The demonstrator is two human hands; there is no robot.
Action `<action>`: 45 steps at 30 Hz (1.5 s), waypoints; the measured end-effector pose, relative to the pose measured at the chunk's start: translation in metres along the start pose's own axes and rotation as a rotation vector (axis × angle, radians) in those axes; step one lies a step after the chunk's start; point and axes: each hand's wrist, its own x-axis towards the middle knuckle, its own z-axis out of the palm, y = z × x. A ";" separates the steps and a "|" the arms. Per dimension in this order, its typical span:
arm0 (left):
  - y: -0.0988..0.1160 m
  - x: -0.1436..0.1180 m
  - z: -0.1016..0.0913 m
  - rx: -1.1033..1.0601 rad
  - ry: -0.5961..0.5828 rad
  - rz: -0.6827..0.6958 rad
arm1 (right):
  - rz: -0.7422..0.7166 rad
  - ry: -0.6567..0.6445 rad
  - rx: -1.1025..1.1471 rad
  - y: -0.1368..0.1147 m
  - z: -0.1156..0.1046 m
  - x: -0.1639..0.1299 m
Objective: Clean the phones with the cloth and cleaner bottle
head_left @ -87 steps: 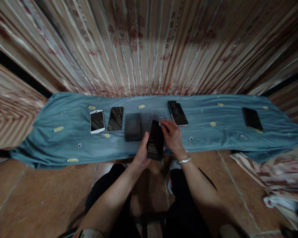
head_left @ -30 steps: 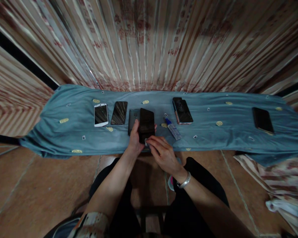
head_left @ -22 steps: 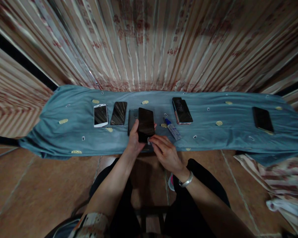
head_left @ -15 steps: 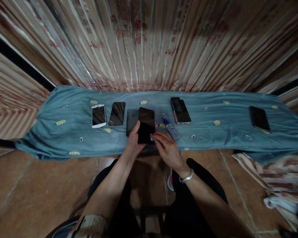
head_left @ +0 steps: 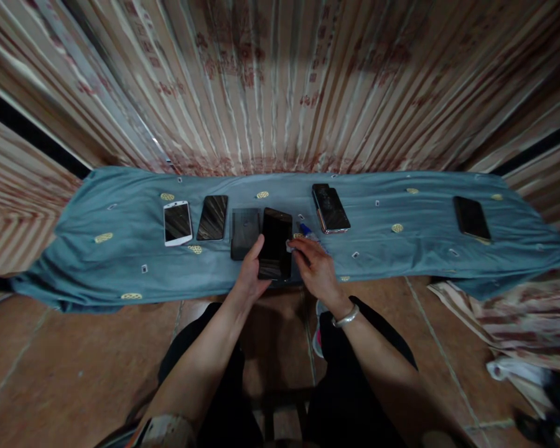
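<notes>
Since half a second ago, the right hand (head_left: 318, 269) has slid away from the person, from near the lower right corner of a black phone (head_left: 276, 246) to about halfway up its right edge. It now covers more of the blue-capped bottle (head_left: 307, 231) behind it. From where I stand, the black phone is up in the seated person's grasp, near the front edge of a blue cloth (head_left: 168, 280), its glossy side facing the person. Its long axis points almost straight away from the body, the far end leaning slightly right. The left hand (head_left: 251, 271) grips it from the left, thumb along the lower half of that edge; the other fingers are mostly hidden beneath. The right thumb and forefinger pinch a small pale piece (head_left: 289, 246), seemingly touching the right edge; I cannot tell what it is made of. So the phone lies directly left of the right fingertips, between the hands, both equally close, with the left bearing it. Just beside it, to the left, a dark flat device (head_left: 245, 235) lies on the cloth.
</notes>
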 end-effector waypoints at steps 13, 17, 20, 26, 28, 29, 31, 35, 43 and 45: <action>-0.013 -0.004 0.001 0.021 -0.054 -0.093 | 0.028 0.093 -0.048 0.020 -0.009 0.015; -0.017 -0.005 0.000 0.012 -0.084 -0.114 | 0.054 0.128 -0.035 0.027 -0.012 0.021; -0.020 -0.004 -0.001 0.011 -0.117 -0.122 | 0.084 0.156 -0.002 0.031 -0.014 0.025; -0.023 -0.002 -0.004 0.034 -0.134 -0.135 | 0.146 0.200 0.038 0.035 -0.015 0.029; -0.024 -0.003 -0.005 0.047 -0.140 -0.142 | 0.142 0.205 0.037 0.036 -0.015 0.030; -0.024 -0.003 -0.005 0.054 -0.143 -0.142 | 0.134 0.206 0.033 0.036 -0.014 0.030; -0.026 -0.004 -0.004 0.071 -0.141 -0.143 | 0.108 0.203 0.009 0.036 -0.013 0.030; -0.028 -0.006 -0.003 0.103 -0.114 -0.145 | 0.055 0.184 -0.068 0.036 -0.011 0.029; -0.029 -0.009 -0.003 0.131 -0.097 -0.106 | -0.015 0.151 -0.149 0.034 -0.010 0.030; -0.029 -0.010 -0.003 0.145 -0.083 -0.093 | -0.031 0.147 -0.151 0.033 -0.009 0.030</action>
